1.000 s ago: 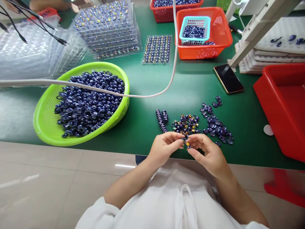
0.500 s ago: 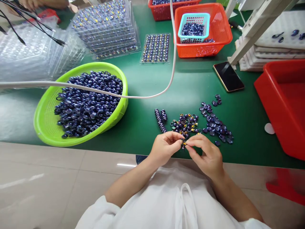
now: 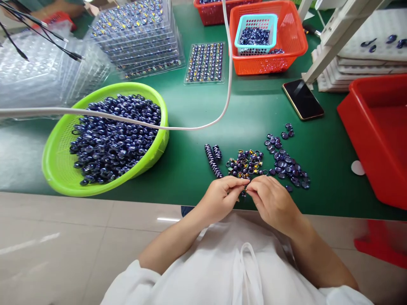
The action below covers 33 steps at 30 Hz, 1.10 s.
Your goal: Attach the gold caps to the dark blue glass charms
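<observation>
My left hand point(image 3: 221, 196) and my right hand point(image 3: 272, 201) meet fingertip to fingertip at the near edge of the green table point(image 3: 190, 106). Both are closed in a pinch on one small dark blue part point(image 3: 244, 191), mostly hidden by the fingers. Just beyond them lies a heap of small parts with yellow bits point(image 3: 245, 163). To its right are loose dark blue oval pieces point(image 3: 286, 163). To its left, two short stacked rows of dark blue pieces point(image 3: 213, 157) lie on the table.
A green basket point(image 3: 57, 169) full of dark blue rings sits at the left, with a white cable point(image 3: 178, 127) across it. Behind stand stacked clear trays point(image 3: 140, 38), a filled tray point(image 3: 205, 62), an orange basket point(image 3: 286, 46), a phone point(image 3: 302, 99) and a red bin point(image 3: 378, 131).
My right hand has turned palm down and its fingers have closed in tighter against the left fingertips. The small part shows less than before. Both hands stay in the same place.
</observation>
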Motion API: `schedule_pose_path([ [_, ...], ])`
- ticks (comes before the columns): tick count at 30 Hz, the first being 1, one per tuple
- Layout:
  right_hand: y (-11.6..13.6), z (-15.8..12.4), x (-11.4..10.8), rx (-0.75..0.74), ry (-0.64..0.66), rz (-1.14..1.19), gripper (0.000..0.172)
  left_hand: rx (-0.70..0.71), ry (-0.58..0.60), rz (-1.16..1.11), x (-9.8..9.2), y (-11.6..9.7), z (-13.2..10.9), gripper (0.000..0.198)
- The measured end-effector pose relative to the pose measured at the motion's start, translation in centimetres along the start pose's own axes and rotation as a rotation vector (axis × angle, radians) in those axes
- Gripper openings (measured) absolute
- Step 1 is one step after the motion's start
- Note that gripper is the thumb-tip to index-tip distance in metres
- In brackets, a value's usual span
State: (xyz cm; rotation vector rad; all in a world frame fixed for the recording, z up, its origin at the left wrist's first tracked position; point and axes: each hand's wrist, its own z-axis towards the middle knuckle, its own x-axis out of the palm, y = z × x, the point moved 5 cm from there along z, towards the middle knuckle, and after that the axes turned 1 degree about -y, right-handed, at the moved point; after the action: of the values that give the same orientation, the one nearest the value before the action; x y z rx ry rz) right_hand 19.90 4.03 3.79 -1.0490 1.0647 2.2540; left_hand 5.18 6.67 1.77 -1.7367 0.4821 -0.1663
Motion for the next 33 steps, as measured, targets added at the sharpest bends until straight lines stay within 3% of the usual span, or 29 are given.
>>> schedule_pose_path([
  [4,-0.1,0.4,-0.2,0.011,0.061,-0.017,0.012,0.094,0.105,0.106,-0.1,-1.0,-0.2,0.030],
  [7,-0.3,0.6,-0.4,0.086,0.056,0.081,0.013,0.115,0.096,0.122,-0.2,-1.3,-0.3,0.028],
  [13,-1.5,0.2,-0.5,0.380,0.028,0.308,0.008,-0.109,0.037,-0.167,-0.3,0.2,-0.2,0.024],
  [19,-1.6,-0.7,0.0,0.480,-0.028,0.425,0.007,-0.210,0.018,-0.409,-0.4,0.7,0.0,0.023],
  [21,-1.6,-1.1,0.0,0.453,-0.088,0.445,0.004,-0.226,-0.021,-0.455,-0.5,1.0,0.0,0.023],
  [25,-0.5,-1.5,-0.2,0.168,-0.111,0.411,0.036,-0.259,-0.052,-0.522,-0.5,1.7,-0.1,0.022],
  [27,0.2,-1.5,-0.3,0.037,-0.088,0.318,0.043,-0.276,-0.048,-0.542,-0.4,1.9,-0.1,0.022],
  [33,0.9,-1.0,-0.3,-0.087,-0.078,0.064,0.030,-0.354,-0.014,-0.592,0.2,1.9,-0.1,0.030],
])
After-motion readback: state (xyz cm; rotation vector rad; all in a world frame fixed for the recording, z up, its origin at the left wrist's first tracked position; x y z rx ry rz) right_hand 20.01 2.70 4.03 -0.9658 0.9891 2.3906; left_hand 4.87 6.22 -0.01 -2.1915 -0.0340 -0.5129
